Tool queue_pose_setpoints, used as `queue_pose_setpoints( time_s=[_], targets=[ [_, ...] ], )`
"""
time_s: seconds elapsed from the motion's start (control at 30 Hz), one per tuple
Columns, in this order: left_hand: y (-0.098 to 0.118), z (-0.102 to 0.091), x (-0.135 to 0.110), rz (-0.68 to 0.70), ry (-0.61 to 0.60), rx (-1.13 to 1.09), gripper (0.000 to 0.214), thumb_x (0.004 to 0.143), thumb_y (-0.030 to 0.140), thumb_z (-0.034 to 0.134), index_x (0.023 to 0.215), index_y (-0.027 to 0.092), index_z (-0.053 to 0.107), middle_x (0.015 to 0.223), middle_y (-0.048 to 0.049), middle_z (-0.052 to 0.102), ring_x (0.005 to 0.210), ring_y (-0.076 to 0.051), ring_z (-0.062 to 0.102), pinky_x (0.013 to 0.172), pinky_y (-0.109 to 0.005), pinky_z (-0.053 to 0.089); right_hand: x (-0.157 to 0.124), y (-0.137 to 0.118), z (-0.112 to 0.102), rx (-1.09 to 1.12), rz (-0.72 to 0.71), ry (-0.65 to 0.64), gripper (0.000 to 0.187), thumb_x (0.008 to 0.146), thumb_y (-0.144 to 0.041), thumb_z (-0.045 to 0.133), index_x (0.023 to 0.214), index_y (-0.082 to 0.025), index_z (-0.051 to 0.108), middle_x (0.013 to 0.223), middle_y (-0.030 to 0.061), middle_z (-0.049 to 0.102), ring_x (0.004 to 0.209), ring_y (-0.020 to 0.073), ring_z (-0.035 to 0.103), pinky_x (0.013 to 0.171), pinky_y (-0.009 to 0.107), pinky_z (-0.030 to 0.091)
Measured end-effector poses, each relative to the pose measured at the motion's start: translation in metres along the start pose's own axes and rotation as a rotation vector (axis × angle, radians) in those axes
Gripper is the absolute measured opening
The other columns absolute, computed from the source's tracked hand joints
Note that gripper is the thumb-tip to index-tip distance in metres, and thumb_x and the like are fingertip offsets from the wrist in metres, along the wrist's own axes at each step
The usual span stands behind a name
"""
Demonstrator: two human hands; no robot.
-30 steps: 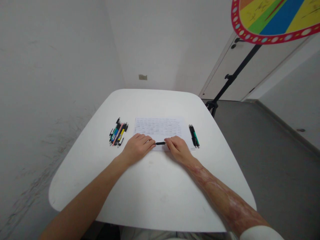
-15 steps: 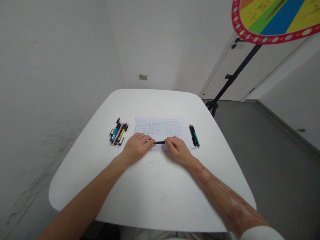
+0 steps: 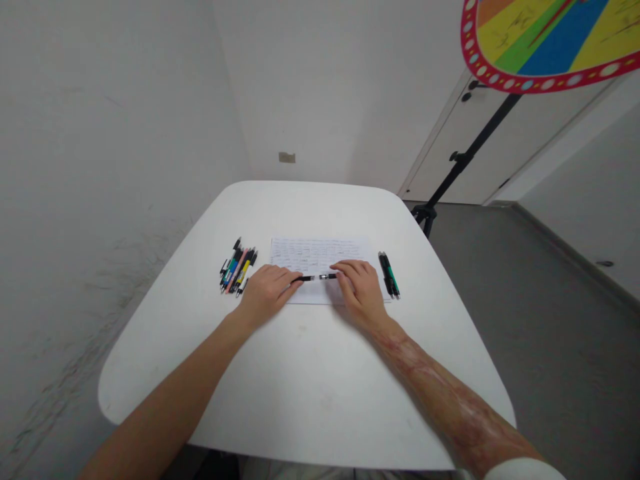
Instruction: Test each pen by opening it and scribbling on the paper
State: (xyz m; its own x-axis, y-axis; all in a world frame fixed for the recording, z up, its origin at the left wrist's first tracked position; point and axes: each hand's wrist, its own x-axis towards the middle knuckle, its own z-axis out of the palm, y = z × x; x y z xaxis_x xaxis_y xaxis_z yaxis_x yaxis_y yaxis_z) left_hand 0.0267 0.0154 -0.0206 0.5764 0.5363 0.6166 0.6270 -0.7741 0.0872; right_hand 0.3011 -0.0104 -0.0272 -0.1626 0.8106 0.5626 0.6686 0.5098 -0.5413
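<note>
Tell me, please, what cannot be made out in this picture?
All in the head view:
Pen: both ends are hidden under the fingers of the left hand and the right hand.
Sheet: its writing is too small to read.
Pile of pens: they overlap, so their number is unclear.
Coloured wheel: cut off by the top and right edges.

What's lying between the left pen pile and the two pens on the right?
Head view: a scribbled sheet of paper, and over it the left hand and right hand gripping a black pen by its ends.
</note>
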Motion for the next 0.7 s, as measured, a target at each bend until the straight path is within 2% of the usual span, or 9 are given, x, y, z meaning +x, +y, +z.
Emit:
queue_pose_setpoints(
  time_s=[0.07, 0.13, 0.27, 0.33, 0.4, 0.5, 0.53, 0.6, 0.7],
  targets=[
    [0.004, 0.001, 0.000, 0.013, 0.023, -0.023, 0.025, 0.117, 0.036, 0.058, 0.117, 0.019, 0.076, 0.100, -0.0065, 0.084, 0.088, -0.020, 0.075, 0.084, -0.038, 0.053, -0.001, -0.006, 0.002, -0.088, -0.115, -0.074, 0.025, 0.112, -0.033, 0.059, 0.130, -0.027, 0.076, 0.125, 0.0096, 0.081, 0.119, 0.0308, 0.067, 0.123, 0.058, 0.038],
    [0.007, 0.002, 0.000, 0.027, 0.062, -0.054, 0.023, 0.115, 0.038, 0.063, 0.113, 0.019, 0.077, 0.096, -0.0049, 0.083, 0.085, -0.019, 0.075, 0.082, -0.037, 0.053, -0.002, -0.011, 0.005, -0.138, -0.199, -0.147, 0.027, 0.112, -0.034, 0.063, 0.135, -0.029, 0.075, 0.118, 0.0072, 0.083, 0.111, 0.0288, 0.069, 0.126, 0.057, 0.037],
    [0.006, 0.002, 0.000, -0.007, 0.117, -0.103, 0.023, 0.110, 0.042, 0.070, 0.108, 0.020, 0.077, 0.089, -0.0030, 0.082, 0.081, -0.019, 0.074, 0.081, -0.036, 0.053, -0.007, -0.010, 0.012, -0.103, -0.240, -0.180, 0.038, 0.112, -0.021, 0.054, 0.146, -0.028, 0.071, 0.110, 0.0086, 0.082, 0.101, 0.0281, 0.070, 0.106, 0.051, 0.052],
    [0.004, 0.000, 0.000, -0.042, 0.118, -0.113, 0.022, 0.109, 0.042, 0.073, 0.111, 0.020, 0.077, 0.091, -0.0038, 0.082, 0.085, -0.021, 0.076, 0.083, -0.037, 0.054, -0.007, -0.005, 0.012, 0.019, -0.170, -0.106, 0.041, 0.112, -0.018, 0.050, 0.147, -0.027, 0.067, 0.117, 0.0101, 0.079, 0.105, 0.0283, 0.070, 0.098, 0.047, 0.055],
    [0.002, -0.002, 0.000, -0.043, 0.084, -0.126, 0.020, 0.107, 0.040, 0.074, 0.113, 0.020, 0.077, 0.099, -0.0059, 0.083, 0.092, -0.022, 0.077, 0.086, -0.038, 0.056, -0.005, 0.000, 0.010, 0.194, -0.035, 0.014, 0.035, 0.112, -0.021, 0.048, 0.141, -0.027, 0.066, 0.117, 0.0094, 0.077, 0.105, 0.0272, 0.070, 0.093, 0.044, 0.056],
    [0.003, -0.005, -0.001, 0.027, -0.030, -0.200, 0.021, 0.106, 0.039, 0.074, 0.116, 0.021, 0.077, 0.112, -0.0090, 0.083, 0.102, -0.025, 0.078, 0.092, -0.041, 0.059, 0.003, 0.007, 0.005, 0.470, 0.216, 0.208, 0.019, 0.113, -0.039, 0.055, 0.119, -0.027, 0.069, 0.094, 0.0035, 0.069, 0.085, 0.0223, 0.064, 0.074, 0.036, 0.053],
    [0.004, -0.005, -0.001, 0.057, -0.078, -0.233, 0.022, 0.106, 0.039, 0.074, 0.118, 0.021, 0.077, 0.116, -0.0095, 0.083, 0.105, -0.025, 0.078, 0.094, -0.042, 0.060, 0.008, 0.008, 0.003, 0.559, 0.284, 0.255, 0.023, 0.112, -0.046, 0.058, 0.108, -0.026, 0.069, 0.086, 0.0017, 0.064, 0.076, 0.0202, 0.058, 0.066, 0.033, 0.048],
    [0.007, -0.004, -0.002, 0.105, -0.173, -0.285, 0.026, 0.106, 0.041, 0.074, 0.123, 0.022, 0.077, 0.124, -0.0104, 0.082, 0.112, -0.027, 0.078, 0.098, -0.044, 0.061, 0.018, 0.008, -0.002, 0.748, 0.381, 0.314, 0.043, 0.108, -0.061, 0.061, 0.084, -0.025, 0.064, 0.070, -0.0015, 0.051, 0.061, 0.0161, 0.044, 0.053, 0.030, 0.035],
    [0.009, 0.000, -0.003, 0.129, -0.277, -0.297, 0.036, 0.105, 0.045, 0.074, 0.132, 0.022, 0.075, 0.137, -0.0122, 0.079, 0.122, -0.031, 0.075, 0.105, -0.050, 0.060, 0.035, 0.005, -0.010, 1.088, 0.485, 0.323, 0.066, 0.101, -0.073, 0.064, 0.061, -0.025, 0.043, 0.057, -0.0060, 0.030, 0.050, 0.0117, 0.022, 0.044, 0.030, 0.018]
  ],
)
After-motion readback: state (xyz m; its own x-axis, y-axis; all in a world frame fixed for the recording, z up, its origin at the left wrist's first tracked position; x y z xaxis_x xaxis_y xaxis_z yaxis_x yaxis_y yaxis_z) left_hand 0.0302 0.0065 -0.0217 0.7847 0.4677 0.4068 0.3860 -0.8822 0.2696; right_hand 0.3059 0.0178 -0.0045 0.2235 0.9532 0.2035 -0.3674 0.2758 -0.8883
